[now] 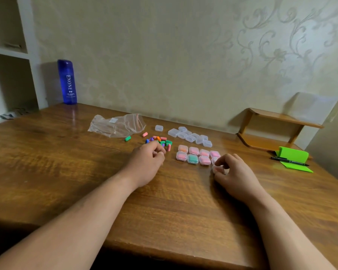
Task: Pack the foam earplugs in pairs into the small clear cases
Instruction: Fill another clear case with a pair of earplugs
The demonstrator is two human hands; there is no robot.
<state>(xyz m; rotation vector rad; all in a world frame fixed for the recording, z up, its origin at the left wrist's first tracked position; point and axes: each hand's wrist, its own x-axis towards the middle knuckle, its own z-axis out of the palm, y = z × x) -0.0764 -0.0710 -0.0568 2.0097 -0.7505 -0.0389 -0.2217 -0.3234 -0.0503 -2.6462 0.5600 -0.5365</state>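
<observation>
Your right hand pinches a case between thumb and curled fingers, low over the table, at the near right corner of the filled cases, which sit in two tidy rows. Your left hand rests with its fingers curled at the near edge of the earplugs, a loose mixed-colour pile; whether it holds one cannot be told. Beyond the rows the empty cases lie in a cluster, a bag lies left of the pile, and a blue bottle stands far left by the wall.
</observation>
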